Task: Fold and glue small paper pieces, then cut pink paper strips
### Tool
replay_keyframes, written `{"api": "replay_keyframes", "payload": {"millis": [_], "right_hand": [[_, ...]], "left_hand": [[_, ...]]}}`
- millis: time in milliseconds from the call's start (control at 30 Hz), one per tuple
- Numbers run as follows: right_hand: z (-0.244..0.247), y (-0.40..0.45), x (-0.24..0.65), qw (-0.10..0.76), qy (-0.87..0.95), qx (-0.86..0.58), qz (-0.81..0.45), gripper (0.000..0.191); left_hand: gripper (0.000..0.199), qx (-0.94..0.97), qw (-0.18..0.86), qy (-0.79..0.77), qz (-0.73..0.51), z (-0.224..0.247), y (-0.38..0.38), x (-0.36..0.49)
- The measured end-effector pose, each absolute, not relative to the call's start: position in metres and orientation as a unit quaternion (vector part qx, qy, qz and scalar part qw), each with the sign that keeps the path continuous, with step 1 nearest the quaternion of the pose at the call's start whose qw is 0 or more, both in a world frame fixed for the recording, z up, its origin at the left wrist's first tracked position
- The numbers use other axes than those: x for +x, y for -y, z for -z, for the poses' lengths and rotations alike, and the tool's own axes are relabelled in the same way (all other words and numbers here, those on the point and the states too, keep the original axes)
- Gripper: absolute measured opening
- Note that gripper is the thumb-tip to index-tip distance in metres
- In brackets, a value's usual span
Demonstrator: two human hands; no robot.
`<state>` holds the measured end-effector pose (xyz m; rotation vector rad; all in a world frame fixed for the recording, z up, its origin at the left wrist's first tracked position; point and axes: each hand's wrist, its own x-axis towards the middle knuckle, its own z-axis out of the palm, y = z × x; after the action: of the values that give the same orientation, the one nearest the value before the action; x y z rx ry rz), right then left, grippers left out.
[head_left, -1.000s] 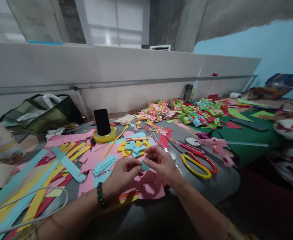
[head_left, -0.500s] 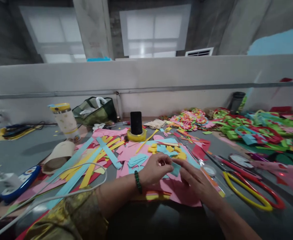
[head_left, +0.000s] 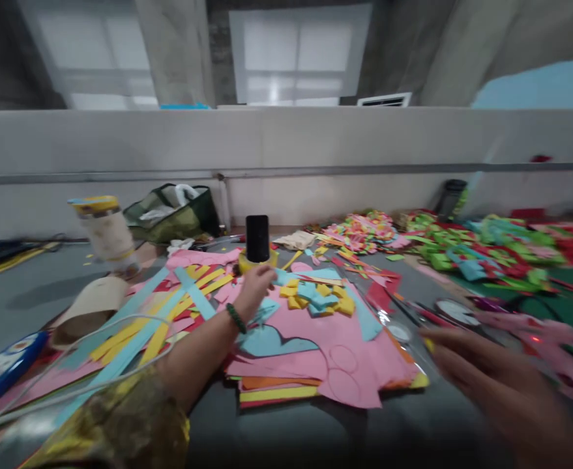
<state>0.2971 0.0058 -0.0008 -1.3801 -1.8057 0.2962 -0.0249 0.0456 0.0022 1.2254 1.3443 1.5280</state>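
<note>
My left hand (head_left: 257, 285), wearing a green bead bracelet, reaches over the pile beside the yellow tape roll (head_left: 272, 259). Its fingers are bent together; what they hold, if anything, is hidden. Below it lie light blue folded pieces (head_left: 266, 310) and a blue sheet with a dark drawn outline (head_left: 277, 343). My right hand (head_left: 499, 378) is smeared by motion, its fingers stretched out over the scissors, whose handles it covers. A bit of yellow (head_left: 429, 345) shows at its fingertips. Small yellow and blue folded pieces (head_left: 319, 298) sit in a cluster on pink sheets (head_left: 306, 322).
A pink glue gun (head_left: 535, 332) with a red light lies at the right. A phone (head_left: 257, 238) stands on the tape roll. A white cable (head_left: 166, 322) crosses the left side near a tilted-looking cup (head_left: 107, 234) and a cardboard tube (head_left: 90, 309). Coloured paper cutouts (head_left: 362, 232) are heaped behind.
My hands have parted: the left went up and leftward, the right went right over the scissors. The small blue piece between them is gone from there. The view has shifted slightly.
</note>
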Motion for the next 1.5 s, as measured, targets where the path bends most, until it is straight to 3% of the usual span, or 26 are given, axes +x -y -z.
{"api": "replay_keyframes", "payload": {"millis": [200, 500, 733, 933, 1067, 1300, 1500], "right_hand": [[0.035, -0.054, 0.293, 0.459, 0.681, -0.518, -0.24, 0.042], [0.048, -0.044, 0.293, 0.445, 0.7, -0.502, -0.245, 0.033], [0.042, -0.041, 0.292, 0.376, 0.761, -0.472, -0.24, 0.025], [0.043, -0.041, 0.293, 0.367, 0.765, -0.457, -0.269, 0.025], [0.041, -0.04, 0.293, 0.374, 0.766, -0.446, -0.273, 0.026], [0.043, -0.04, 0.295, 0.385, 0.761, -0.439, -0.284, 0.026], [0.043, -0.038, 0.294, 0.384, 0.759, -0.442, -0.285, 0.025]], "left_hand": [[0.009, 0.536, 0.356, -0.537, -0.545, 0.003, -0.048, -0.027], [0.008, 0.637, 0.315, -0.54, -0.45, 0.005, -0.042, -0.013], [0.014, 0.68, 0.29, -0.549, -0.39, -0.001, -0.058, 0.0], [0.043, 0.667, 0.168, -0.595, -0.416, 0.003, -0.066, -0.01], [0.048, 0.67, 0.078, -0.602, -0.428, 0.012, -0.052, -0.016], [0.076, 0.816, 0.032, -0.542, -0.2, 0.034, -0.042, 0.013], [0.043, 0.805, -0.029, -0.559, -0.196, 0.04, -0.046, 0.009]]}}
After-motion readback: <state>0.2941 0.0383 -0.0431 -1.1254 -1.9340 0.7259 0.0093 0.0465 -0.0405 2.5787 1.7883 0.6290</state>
